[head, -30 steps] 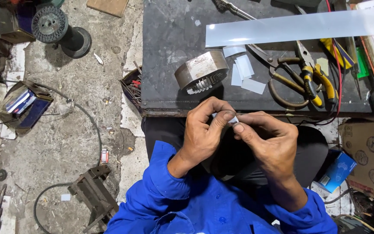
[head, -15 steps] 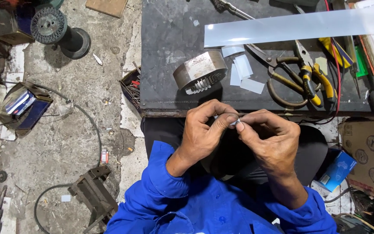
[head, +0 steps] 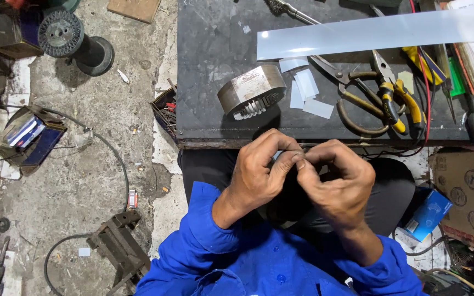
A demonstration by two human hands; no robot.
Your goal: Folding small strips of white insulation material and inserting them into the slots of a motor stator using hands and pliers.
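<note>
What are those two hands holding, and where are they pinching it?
Both hands, left hand and right hand, meet fingertip to fingertip. Whatever they pinch there is hidden, so it cannot be told.

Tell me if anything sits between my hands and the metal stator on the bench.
Nothing visible does. The left hand and right hand meet just below the bench edge, and the metal stator lies beyond on the bench with bare dark top between. The white paper slips lie to its right.

The person wears a bright blue work shirt [head: 259,263] (small buttons down the front), sleeves rolled back, over dark trousers [head: 390,186].
</note>
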